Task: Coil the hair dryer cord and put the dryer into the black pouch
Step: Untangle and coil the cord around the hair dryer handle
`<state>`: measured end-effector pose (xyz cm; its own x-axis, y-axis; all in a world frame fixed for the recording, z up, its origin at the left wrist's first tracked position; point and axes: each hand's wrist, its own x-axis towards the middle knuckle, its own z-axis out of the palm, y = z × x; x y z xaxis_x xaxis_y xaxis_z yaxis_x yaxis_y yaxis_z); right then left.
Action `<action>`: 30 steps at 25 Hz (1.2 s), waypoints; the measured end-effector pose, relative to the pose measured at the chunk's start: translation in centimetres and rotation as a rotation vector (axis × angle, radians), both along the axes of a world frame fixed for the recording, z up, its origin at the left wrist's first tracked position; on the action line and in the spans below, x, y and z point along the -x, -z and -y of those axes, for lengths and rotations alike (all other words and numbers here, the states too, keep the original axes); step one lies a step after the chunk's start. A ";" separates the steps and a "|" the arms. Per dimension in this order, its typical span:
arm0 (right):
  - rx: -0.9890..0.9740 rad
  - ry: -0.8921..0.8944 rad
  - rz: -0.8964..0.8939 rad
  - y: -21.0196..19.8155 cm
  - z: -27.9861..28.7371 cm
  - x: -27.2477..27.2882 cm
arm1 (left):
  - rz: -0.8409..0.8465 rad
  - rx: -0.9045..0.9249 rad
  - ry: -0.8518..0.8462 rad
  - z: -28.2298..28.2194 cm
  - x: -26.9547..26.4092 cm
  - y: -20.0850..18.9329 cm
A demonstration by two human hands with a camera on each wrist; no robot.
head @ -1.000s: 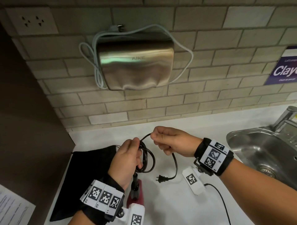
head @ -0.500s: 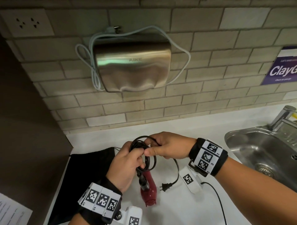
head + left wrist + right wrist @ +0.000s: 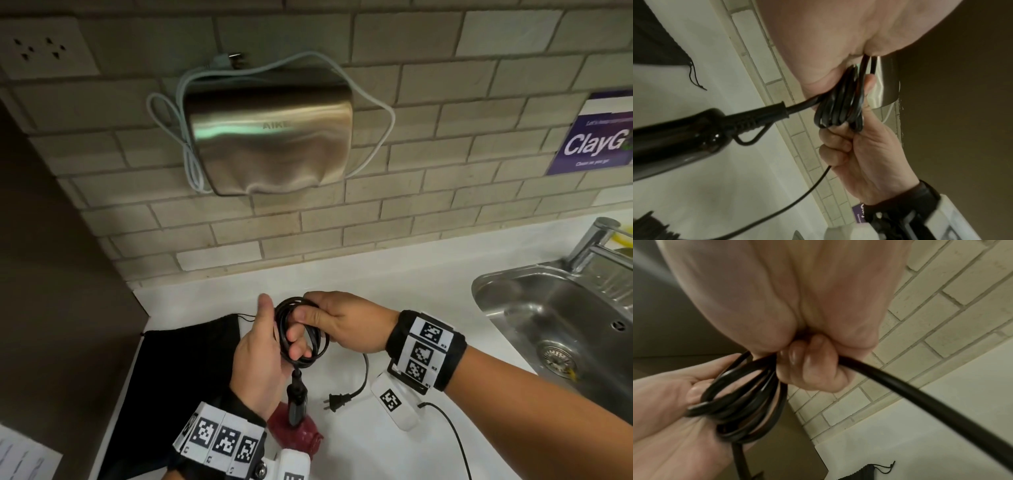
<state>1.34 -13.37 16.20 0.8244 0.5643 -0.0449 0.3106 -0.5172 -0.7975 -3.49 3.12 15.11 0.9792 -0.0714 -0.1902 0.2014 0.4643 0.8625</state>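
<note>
Coils of black cord [image 3: 301, 334] sat looped around the fingers of the left hand [image 3: 263, 356], thumb raised, above the worktop [image 3: 359, 442] near its back-left corner in the head view. The right hand [image 3: 339, 322] pinched the coil's top, thumb pressed across the loops; half a second before it had met the left hand lower and nearer. The dryer [image 3: 296, 423], red body and black handle, hung from the coil by its cord, just over the worktop, more upright than before. The plug [image 3: 335, 401] lay on the worktop beside it, its tail shorter than a second earlier. The black pouch [image 3: 178, 383] lay flat along the worktop's left edge, unmoved. A steel sink [image 3: 555, 329] occupied the right end.

From the left wrist, the left hand [image 3: 828, 40] closed on the coil [image 3: 838, 105] against the right hand's curled fingers [image 3: 838, 146]; the dryer's handle [image 3: 684, 134] jutted left.

From the right wrist, the right hand's fingers [image 3: 807, 363] clamped the cord [image 3: 920, 395] where it left the coil, the left hand [image 3: 674, 426] threaded through the loops [image 3: 740, 410].
</note>
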 end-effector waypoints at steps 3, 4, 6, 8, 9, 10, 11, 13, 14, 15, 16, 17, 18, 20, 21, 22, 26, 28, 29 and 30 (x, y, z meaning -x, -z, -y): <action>-0.065 0.040 -0.066 -0.4 0.0 0.3 | 0.024 0.054 0.062 -0.5 0.0 0.3; -0.071 0.037 -0.085 -0.7 0.1 0.3 | 0.045 0.036 0.094 -0.7 -0.2 0.4; -0.024 0.029 -0.077 -1.2 0.8 -0.2 | 0.084 -0.037 0.135 -1.2 -0.4 0.5; -0.031 0.061 -0.075 -2.1 1.7 -0.9 | 0.096 -0.116 0.152 -1.2 -0.3 0.5; -0.084 0.088 -0.098 -2.5 2.1 -1.3 | 0.094 -0.146 0.161 -1.1 0.0 0.4; -0.133 0.108 -0.114 -2.8 2.4 -1.6 | 0.091 -0.165 0.170 -0.8 0.2 0.2; -0.154 0.114 -0.106 -2.8 2.5 -1.7 | 0.091 -0.168 0.166 -0.5 0.4 0.1; -0.101 0.119 -0.034 -2.1 2.5 -1.7 | 0.087 -0.127 0.114 -0.3 0.3 -0.3; -0.049 0.132 0.007 -1.3 2.6 -1.5 | 0.074 -0.077 0.075 -0.5 -0.1 -0.6; -0.003 0.148 0.041 -0.5 2.8 -1.1 | 0.059 -0.005 0.036 -1.1 -0.6 -1.0; 0.033 0.167 0.067 0.7 3.3 -0.9 | 0.044 0.084 0.002 -1.9 -1.1 -1.4; 0.053 0.196 0.078 2.0 4.1 -0.7 | 0.028 0.173 -0.023 -3.0 -1.7 -1.8; 0.061 0.231 0.076 3.4 5.0 -0.4 | 0.011 0.247 -0.040 -3.9 -2.3 -2.3; 0.098 0.276 0.063 5.5 6.4 0.0 | -0.024 0.319 -0.066 -5.4 -2.8 -2.8; 0.178 0.272 0.088 6.6 6.9 0.0 | -0.039 0.331 -0.069 -5.6 -2.7 -3.0; 0.293 0.249 0.120 7.4 7.2 0.1 | -0.052 0.337 -0.062 -5.5 -2.6 -3.1; 0.614 0.164 0.058 9.2 7.0 0.8 | -0.089 0.363 -0.018 -4.6 -1.7 -3.3; 0.474 0.236 0.045 8.8 6.5 1.4 | -0.074 0.382 -0.010 -4.5 -1.5 -3.2; 0.340 0.305 0.054 8.3 6.0 1.5 | -0.068 0.377 -0.011 -4.4 -1.5 -3.0; 0.247 0.364 0.069 7.8 5.3 1.5 | -0.071 0.366 -0.010 -4.2 -1.3 -2.8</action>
<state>-0.16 -18.70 8.40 0.9732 0.2159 -0.0798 0.1212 -0.7753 -0.6198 -2.16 7.27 17.89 0.9655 -0.1375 -0.2212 0.2483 0.7420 0.6227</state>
